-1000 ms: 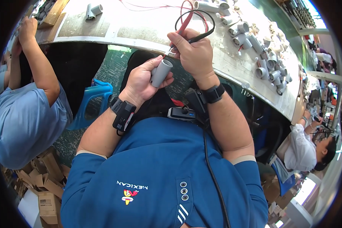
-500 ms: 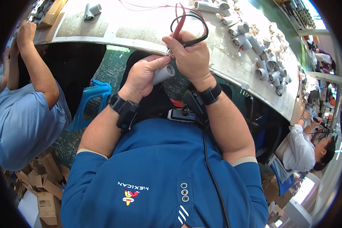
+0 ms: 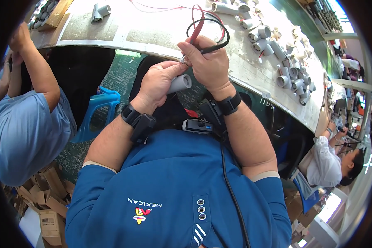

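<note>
My left hand (image 3: 153,86) is closed around a short grey cylindrical tube (image 3: 180,84), its open end facing right. Between that hand's thumb and forefinger is a small white connector (image 3: 182,60). My right hand (image 3: 211,66) grips a red test probe (image 3: 196,31) and a black test probe (image 3: 215,47) together. Their tips are at the connector, mostly hidden by my fingers, so I cannot tell if they touch its contacts. Both hands meet just off the table's near edge.
Many grey tubes (image 3: 279,48) lie piled on the worktable (image 3: 144,35) at right, and a pair of tubes (image 3: 100,12) sits far left. Red wire trails across the back. A person in light blue (image 3: 33,128) works at left beside a blue stool (image 3: 97,111); another person (image 3: 324,161) is at right.
My hands have barely shifted; the grey tube sits slightly lower and further right, turned a little. The probe cables dip slightly. The person at left has raised a hand.
</note>
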Available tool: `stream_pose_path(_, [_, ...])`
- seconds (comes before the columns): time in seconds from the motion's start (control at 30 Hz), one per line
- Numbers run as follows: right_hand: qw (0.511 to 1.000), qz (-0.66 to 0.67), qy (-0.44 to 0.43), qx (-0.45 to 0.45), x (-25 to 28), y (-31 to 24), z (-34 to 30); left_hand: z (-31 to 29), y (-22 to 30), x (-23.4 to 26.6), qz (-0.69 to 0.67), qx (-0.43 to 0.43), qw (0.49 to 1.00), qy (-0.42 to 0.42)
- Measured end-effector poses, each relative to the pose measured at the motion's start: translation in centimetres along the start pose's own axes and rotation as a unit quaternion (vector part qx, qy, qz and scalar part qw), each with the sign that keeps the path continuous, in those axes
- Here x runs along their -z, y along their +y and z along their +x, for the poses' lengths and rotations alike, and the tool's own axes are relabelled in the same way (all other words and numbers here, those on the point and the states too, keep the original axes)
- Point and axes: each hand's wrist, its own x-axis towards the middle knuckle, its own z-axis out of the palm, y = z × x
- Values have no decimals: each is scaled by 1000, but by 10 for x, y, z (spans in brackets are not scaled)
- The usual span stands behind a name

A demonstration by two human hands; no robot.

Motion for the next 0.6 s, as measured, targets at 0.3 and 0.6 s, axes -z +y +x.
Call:
stream_pose_path(0.3, [999, -27, 11, 26, 3, -3, 2, 3, 3, -4, 10, 2, 1000, 8])
stream_pose_path(0.6, [1000, -27, 10, 7, 4, -12, 1, -2, 7, -9, 7, 10, 1000, 12])
